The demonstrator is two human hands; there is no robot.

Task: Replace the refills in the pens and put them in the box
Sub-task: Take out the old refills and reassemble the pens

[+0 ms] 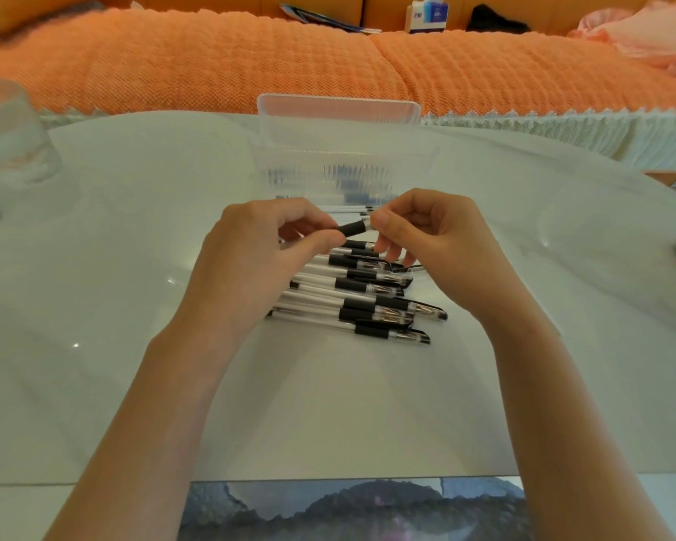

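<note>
The left hand (258, 244) pinches a light, stiff gel pen (354, 228) at its rubber grip, likely the surest hold. The right hand (434, 236) pinches its slick tip, above the pen pile (360, 298) before the clear box (340, 150).

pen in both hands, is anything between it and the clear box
Nothing visible blocks it. The pen, pinched by the left hand and right hand, is just in front of the open clear box; only thin white refills lie flat between them.
</note>
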